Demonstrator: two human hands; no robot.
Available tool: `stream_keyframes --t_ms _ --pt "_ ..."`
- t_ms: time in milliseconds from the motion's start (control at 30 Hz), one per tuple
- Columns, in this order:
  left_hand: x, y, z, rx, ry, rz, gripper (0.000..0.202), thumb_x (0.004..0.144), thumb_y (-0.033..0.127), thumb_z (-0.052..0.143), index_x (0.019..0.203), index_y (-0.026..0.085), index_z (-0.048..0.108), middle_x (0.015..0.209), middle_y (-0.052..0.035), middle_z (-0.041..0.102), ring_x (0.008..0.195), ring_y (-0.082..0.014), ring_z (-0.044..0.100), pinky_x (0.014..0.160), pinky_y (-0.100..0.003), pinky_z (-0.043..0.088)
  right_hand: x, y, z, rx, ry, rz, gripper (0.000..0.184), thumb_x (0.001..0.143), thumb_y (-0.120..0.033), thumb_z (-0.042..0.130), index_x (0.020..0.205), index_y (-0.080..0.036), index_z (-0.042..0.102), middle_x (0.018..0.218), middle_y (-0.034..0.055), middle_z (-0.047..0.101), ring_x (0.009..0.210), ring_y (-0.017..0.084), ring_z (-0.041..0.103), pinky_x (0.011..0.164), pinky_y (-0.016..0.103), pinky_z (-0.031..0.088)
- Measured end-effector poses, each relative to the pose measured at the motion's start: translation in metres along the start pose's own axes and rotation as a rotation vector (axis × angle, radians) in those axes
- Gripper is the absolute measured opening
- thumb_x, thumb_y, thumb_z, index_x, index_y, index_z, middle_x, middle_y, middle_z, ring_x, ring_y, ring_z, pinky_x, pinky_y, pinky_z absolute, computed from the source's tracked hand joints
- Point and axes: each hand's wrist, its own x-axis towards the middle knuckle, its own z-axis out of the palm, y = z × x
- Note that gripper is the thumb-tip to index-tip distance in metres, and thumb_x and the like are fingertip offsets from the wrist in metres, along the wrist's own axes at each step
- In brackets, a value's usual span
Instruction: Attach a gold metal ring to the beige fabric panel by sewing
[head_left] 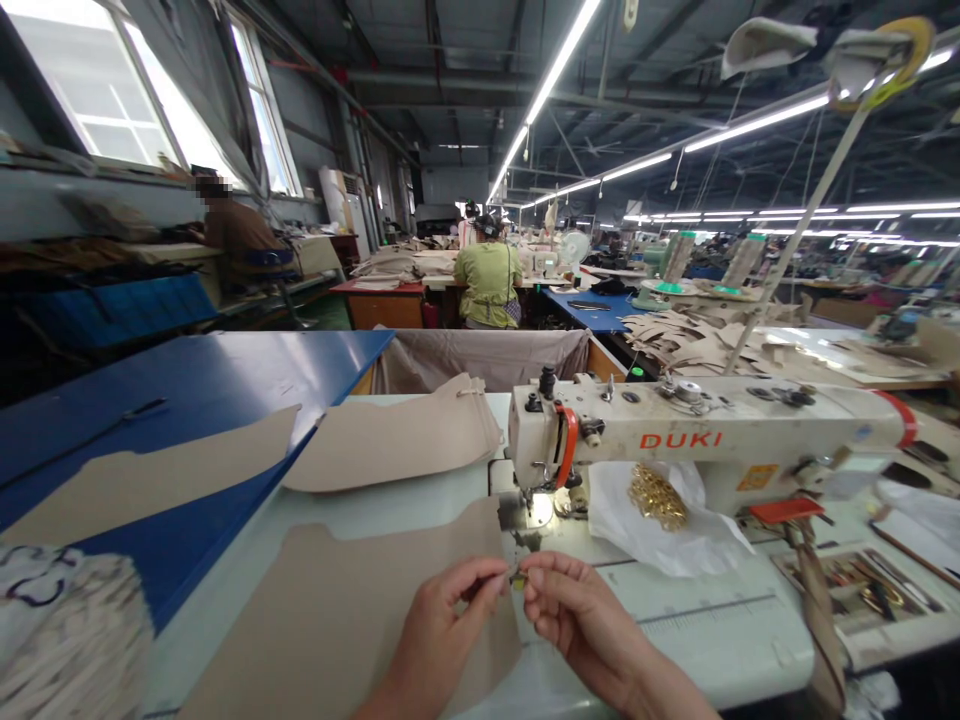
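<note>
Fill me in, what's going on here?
A person's left hand and right hand pinch a small piece between their fingertips, too small to identify. They are in front of a sewing machine. A beige panel lies beneath the left hand. Gold-colored parts sit on a white sheet under the machine's arm.

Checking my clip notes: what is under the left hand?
A beige sheet shows beneath and around the left hand; whatever lies directly behind the hand and wrist is covered.
</note>
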Motion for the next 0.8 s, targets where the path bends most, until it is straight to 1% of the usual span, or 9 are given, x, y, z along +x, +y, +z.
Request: stream_keyframes --t_ms 67,133,300,467,567,700,800 --pt "-0.001 0.000 0.001 -0.013 -0.002 -0.001 0.022 0.079 0.034 0.054 0.083 0.021 0.071 0.073 -0.0008 0.071 0.065 -0.0145 0.063 0.065 -0.020 0.049 0.000 0.001 -0.001 0.007 0.000 -0.006 0.022 0.062 -0.021 0.082 0.078 -0.011 0.070 0.061 0.0013 0.068 0.049 0.005 0.062 0.047 0.010 0.048" --pt "-0.001 -0.001 0.002 -0.028 0.002 -0.003 0.021 0.079 0.034 0.055 0.081 0.021 0.071 0.070 -0.0003 0.070 0.063 -0.0140 0.061 0.063 -0.020 0.048 0.001 0.002 -0.001 0.018 0.012 -0.012 0.024 0.061 -0.023 0.083 0.077 -0.011 0.070 0.060 0.0010 0.068 0.048 0.006 0.061 0.046 0.010 0.047" --pt "-0.002 -0.004 0.003 -0.100 -0.029 -0.044 0.020 0.077 0.033 0.055 0.080 0.020 0.071 0.067 0.0001 0.068 0.061 -0.0136 0.059 0.061 -0.020 0.047 0.002 0.003 0.001 0.037 0.041 -0.009 0.028 0.058 -0.023 0.085 0.077 -0.011 0.069 0.060 0.0011 0.069 0.049 0.006 0.062 0.046 0.011 0.049" --pt "-0.001 -0.001 0.000 -0.151 -0.068 -0.089 0.020 0.076 0.033 0.056 0.078 0.019 0.070 0.065 0.0002 0.065 0.061 -0.0138 0.058 0.061 -0.020 0.046 0.004 0.007 0.002 0.039 0.058 0.002 0.032 0.055 -0.025 0.086 0.078 -0.012 0.068 0.062 0.0016 0.070 0.052 0.007 0.064 0.047 0.011 0.050" --pt "0.000 -0.001 -0.003 -0.147 -0.085 -0.087 0.019 0.077 0.031 0.055 0.078 0.019 0.070 0.065 0.0003 0.064 0.062 -0.0138 0.056 0.062 -0.020 0.045 0.007 0.010 0.002 0.001 0.069 -0.021 0.035 0.054 -0.026 0.086 0.080 -0.012 0.067 0.062 0.0018 0.070 0.051 0.007 0.064 0.045 0.010 0.048" --pt "-0.001 -0.006 -0.006 -0.130 -0.135 -0.099 0.019 0.078 0.028 0.054 0.078 0.018 0.070 0.069 -0.0003 0.064 0.065 -0.0140 0.056 0.064 -0.021 0.044 0.011 0.015 0.002 -0.056 0.079 -0.037 0.039 0.053 -0.030 0.087 0.080 -0.012 0.065 0.062 0.0019 0.070 0.051 0.007 0.063 0.044 0.010 0.046" --pt "-0.003 -0.010 -0.009 -0.124 -0.173 -0.101 0.019 0.079 0.026 0.053 0.078 0.018 0.070 0.069 0.0001 0.063 0.067 -0.0139 0.055 0.065 -0.021 0.043 0.012 0.018 0.000 -0.119 0.069 -0.038 0.041 0.053 -0.033 0.086 0.080 -0.012 0.065 0.061 0.0011 0.069 0.045 0.005 0.060 0.039 0.009 0.040"
